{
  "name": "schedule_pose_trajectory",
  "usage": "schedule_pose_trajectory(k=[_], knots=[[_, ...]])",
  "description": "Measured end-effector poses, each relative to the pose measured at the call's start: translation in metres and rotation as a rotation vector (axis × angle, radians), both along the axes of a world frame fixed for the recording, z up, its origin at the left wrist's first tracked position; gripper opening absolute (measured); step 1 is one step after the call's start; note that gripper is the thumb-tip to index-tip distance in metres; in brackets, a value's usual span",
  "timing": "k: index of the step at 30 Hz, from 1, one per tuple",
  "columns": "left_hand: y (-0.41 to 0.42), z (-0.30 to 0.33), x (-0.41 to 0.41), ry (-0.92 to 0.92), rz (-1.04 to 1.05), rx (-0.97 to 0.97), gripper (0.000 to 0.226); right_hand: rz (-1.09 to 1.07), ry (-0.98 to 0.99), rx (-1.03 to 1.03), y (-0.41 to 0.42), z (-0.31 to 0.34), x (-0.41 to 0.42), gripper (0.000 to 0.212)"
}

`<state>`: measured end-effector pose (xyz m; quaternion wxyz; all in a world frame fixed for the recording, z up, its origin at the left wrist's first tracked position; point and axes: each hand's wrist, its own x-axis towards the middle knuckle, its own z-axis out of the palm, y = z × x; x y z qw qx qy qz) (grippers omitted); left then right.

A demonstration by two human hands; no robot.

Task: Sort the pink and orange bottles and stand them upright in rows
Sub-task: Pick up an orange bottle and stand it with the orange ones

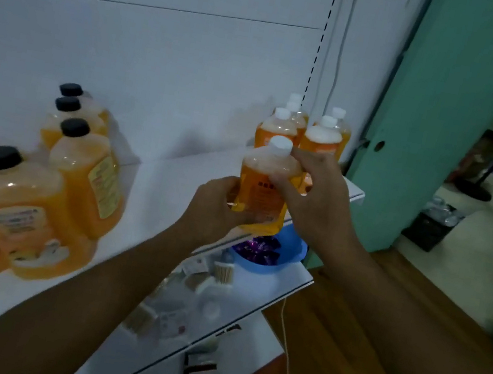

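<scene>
Hands both on one small clear plastic bottle of orange liquid with a white screw cap, held upright over the front edge of the white shelf board. Left hand wraps the bottle's lower left side, fingers curled round it. Right hand grips its upper right shoulder, thumb across the front, fingertips near the cap. Just behind the held bottle, a cluster of matching white-capped orange bottles stands upright on the shelf board against the white back panel. Well left of the held bottle, larger black-capped orange bottles with yellow labels stand in rows. Below the held bottle, a blue plastic bowl of purple wrapped items sits on a lower shelf.
</scene>
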<state>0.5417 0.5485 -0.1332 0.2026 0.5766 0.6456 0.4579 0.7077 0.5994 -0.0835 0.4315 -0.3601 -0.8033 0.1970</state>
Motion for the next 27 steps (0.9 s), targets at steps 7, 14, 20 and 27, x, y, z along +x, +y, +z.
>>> schedule_pose_trajectory(k=[7, 14, 20, 27], knots=[[0.094, -0.013, -0.012, -0.015, 0.026, -0.074, 0.066, -0.077, -0.125, -0.005, 0.088, 0.000, -0.018, 0.049], [0.113, -0.023, -0.009, 0.009, 0.078, -0.070, 0.060, -0.026, -0.067, -0.010, 0.119, -0.018, -0.013, 0.049], [0.098, -0.016, 0.009, 0.086, 0.157, -0.134, 0.067, 0.029, -0.050, 0.044, 0.116, -0.022, -0.007, 0.062], [0.041, -0.014, 0.020, 0.380, 0.306, -0.276, 0.071, 0.145, -0.162, 0.258, 0.085, -0.003, -0.008, 0.069]])
